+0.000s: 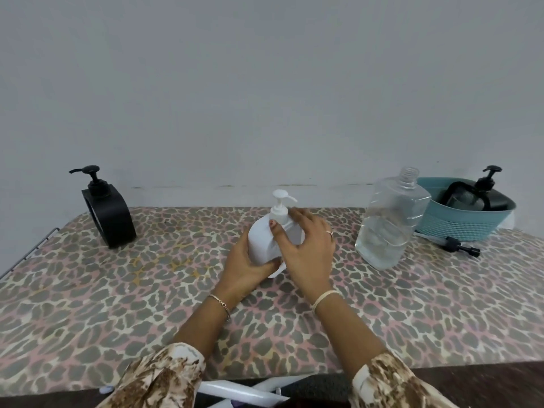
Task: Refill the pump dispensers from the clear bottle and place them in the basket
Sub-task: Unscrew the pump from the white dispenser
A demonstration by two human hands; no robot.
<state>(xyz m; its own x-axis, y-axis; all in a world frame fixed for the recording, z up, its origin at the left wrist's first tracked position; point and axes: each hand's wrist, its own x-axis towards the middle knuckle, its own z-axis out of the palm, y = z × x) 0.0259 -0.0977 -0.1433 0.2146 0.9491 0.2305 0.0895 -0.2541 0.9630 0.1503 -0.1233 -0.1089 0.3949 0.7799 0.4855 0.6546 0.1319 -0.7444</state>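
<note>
The white pump dispenser [262, 245] is found upright at the middle of the table [117, 290], near the front of its patterned cover. It is grasped at the lower left side by the left hand [244, 269], whose fingers are curled round the base. The right hand [309, 251] is wrapped over the shoulder, with the thumb laid across the front face and the fingertips placed beside the pump collar. The pump head is seated on the neck. The clear bottle [388, 228] stands uncapped to the right, apart from the hands, and is roughly half filled with clear liquid. Just behind it sits the basket [459, 228], in which 1 black dispenser [474, 195] is already lodged. A loose black pump [460, 248] lies on the table in front of the basket. A second black dispenser [110, 216] stands well apart at the far left. The step in hand is judged to be work at the collar of the white unit. Since the body is opaque, its fill level cannot be told. If it is empty, the collar must be unscrewed while the base is steadied. If it is full, a firm lift across to the basket is called for, clear of the open bottle.
</note>
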